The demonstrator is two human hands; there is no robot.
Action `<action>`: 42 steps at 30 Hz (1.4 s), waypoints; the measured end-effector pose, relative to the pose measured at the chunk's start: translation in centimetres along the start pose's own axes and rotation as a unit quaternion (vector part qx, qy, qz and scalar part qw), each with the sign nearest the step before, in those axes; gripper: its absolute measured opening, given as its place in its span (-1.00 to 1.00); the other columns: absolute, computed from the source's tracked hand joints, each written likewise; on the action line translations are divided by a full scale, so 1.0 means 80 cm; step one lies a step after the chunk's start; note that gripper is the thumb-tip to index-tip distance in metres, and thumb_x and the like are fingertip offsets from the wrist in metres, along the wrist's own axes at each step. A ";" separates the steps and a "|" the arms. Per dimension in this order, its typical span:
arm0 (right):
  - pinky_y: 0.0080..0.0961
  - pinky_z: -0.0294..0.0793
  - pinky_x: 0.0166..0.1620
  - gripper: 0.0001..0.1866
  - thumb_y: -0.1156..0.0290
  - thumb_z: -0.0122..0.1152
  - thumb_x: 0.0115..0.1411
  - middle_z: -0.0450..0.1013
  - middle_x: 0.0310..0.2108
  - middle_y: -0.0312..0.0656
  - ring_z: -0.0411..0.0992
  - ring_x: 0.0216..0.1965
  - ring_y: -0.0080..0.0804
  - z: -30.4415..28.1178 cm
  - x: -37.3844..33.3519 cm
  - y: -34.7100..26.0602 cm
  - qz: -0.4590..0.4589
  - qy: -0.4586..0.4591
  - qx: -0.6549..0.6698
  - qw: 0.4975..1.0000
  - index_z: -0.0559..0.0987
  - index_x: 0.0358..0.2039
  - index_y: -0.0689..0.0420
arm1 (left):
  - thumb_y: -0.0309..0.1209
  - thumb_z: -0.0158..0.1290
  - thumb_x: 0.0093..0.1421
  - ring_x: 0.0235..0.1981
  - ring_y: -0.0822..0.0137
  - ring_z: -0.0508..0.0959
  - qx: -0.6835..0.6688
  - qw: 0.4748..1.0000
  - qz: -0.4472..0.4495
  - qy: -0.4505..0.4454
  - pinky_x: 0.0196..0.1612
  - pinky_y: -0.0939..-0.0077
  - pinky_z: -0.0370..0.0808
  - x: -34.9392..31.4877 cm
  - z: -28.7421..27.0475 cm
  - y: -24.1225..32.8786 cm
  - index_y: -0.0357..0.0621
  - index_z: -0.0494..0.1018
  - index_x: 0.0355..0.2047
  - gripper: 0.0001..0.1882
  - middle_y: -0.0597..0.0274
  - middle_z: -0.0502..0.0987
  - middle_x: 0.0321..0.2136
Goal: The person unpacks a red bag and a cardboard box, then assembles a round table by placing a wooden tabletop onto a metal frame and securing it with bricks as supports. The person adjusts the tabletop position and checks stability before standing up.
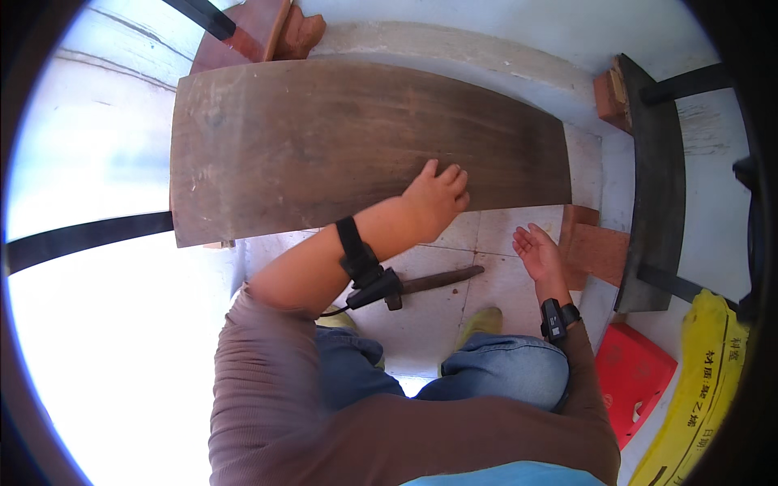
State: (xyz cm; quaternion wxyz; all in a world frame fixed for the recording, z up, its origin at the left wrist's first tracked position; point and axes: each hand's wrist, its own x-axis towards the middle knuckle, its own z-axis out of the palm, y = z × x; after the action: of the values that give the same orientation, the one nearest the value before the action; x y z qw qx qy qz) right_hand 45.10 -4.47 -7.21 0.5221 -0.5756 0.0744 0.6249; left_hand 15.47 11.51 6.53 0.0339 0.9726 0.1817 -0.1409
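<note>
A long dark wooden board [324,146] with one curved edge lies across the space in front of me. My left hand [438,197] rests palm down at its near edge, fingers bent and a little apart on the wood. I see nothing held in it. My right hand [539,253] is off the board, near its right end, with the palm partly turned up and the fingers loosely stretched. It holds nothing and is nearest to a reddish brick [598,249]. On the tiled floor between my feet and the board lies a hammer [442,280] with a dark handle.
At the right, a dark curved board [655,186] stands by the wall with another brick [612,101] beside it. A red box [634,381] and a yellow printed bag [703,373] are at the lower right. Dark bars [89,239] reach in from the left.
</note>
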 end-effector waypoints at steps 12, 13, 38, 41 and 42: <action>-0.36 0.52 -0.14 -0.75 0.37 0.15 0.23 0.51 -0.20 -0.09 0.48 -0.20 -0.31 0.013 0.015 0.035 0.033 -0.029 0.007 0.999 0.45 -0.10 0.12 | -0.39 0.03 0.12 0.33 0.07 0.10 0.029 0.997 0.057 0.051 0.27 -0.21 0.08 0.005 0.030 0.017 -0.01 0.27 0.22 -0.40 0.02 0.15 0.27; -0.35 0.51 -0.11 -0.75 0.36 0.14 0.23 0.51 -0.19 -0.08 0.49 -0.19 -0.30 0.014 0.015 0.036 0.042 -0.049 0.021 0.998 0.45 -0.09 0.12 | -0.40 0.03 0.12 0.32 0.07 0.10 0.028 0.997 0.055 0.054 0.27 -0.23 0.07 0.005 0.027 0.020 -0.02 0.27 0.21 -0.41 0.02 0.16 0.27; -0.40 0.45 -0.22 -0.89 0.44 0.19 0.16 0.48 -0.38 -0.21 0.43 -0.32 -0.39 0.015 0.030 -0.026 0.002 -0.021 0.064 0.998 0.52 -0.28 0.12 | -0.41 0.13 0.06 0.35 0.22 0.09 0.009 0.995 0.096 0.032 0.34 -0.13 -0.02 -0.007 0.040 0.006 -0.04 0.25 0.23 -0.33 0.23 0.16 0.30; -0.46 0.41 -0.29 -0.88 0.42 0.20 0.17 0.47 -0.41 -0.23 0.39 -0.39 -0.44 0.009 0.016 -0.069 -0.087 -0.027 0.092 0.992 0.52 -0.27 0.11 | -0.42 0.12 0.07 0.35 0.24 0.09 0.010 0.994 0.096 0.043 0.34 -0.08 -0.01 -0.009 0.043 0.002 -0.03 0.27 0.22 -0.35 0.23 0.17 0.30; -0.46 0.40 -0.29 -0.88 0.42 0.19 0.18 0.46 -0.41 -0.23 0.38 -0.39 -0.44 0.012 0.006 -0.092 -0.132 -0.016 0.090 0.987 0.51 -0.27 0.11 | -0.42 0.12 0.07 0.35 0.24 0.08 0.004 0.994 0.099 0.033 0.34 -0.06 -0.01 -0.009 0.040 0.002 -0.02 0.28 0.21 -0.36 0.23 0.17 0.30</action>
State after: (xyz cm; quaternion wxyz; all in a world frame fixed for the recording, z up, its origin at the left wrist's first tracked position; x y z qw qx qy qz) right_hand 50.01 -0.30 -3.56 0.6504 -0.5211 0.0454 0.5508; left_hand 14.05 10.73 3.64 0.0381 0.9901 0.0847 -0.1048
